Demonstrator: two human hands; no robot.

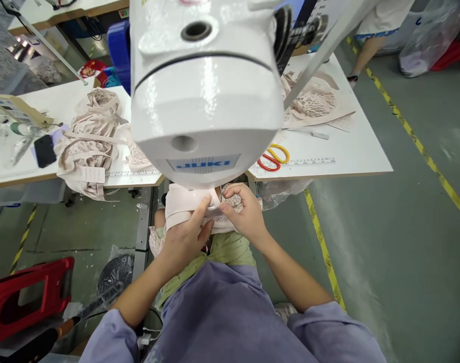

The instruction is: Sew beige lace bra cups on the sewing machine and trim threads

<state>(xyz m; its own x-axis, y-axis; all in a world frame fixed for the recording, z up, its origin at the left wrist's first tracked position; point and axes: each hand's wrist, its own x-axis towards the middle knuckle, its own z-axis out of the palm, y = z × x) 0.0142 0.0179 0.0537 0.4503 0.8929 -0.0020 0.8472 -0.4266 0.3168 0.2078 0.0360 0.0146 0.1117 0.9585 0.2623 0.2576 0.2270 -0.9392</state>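
A white JUKI sewing machine head (203, 85) fills the top middle of the view. Just below it, both hands hold a pale pink fabric piece with lace (180, 204). My left hand (188, 234) pinches the fabric's smooth edge, fingers closed on it. My right hand (243, 212) grips the lace part from the right, fingers curled. The machine head hides the needle area and the far end of the fabric.
A heap of pink lace garments (92, 141) lies on the left table (52, 108), beside a black phone (44, 150). More lace pieces (313, 103) and red and yellow loops (273, 157) sit on the right table (347, 151). A red stool (25, 297) stands lower left. Another person's leg (366, 53) is at upper right.
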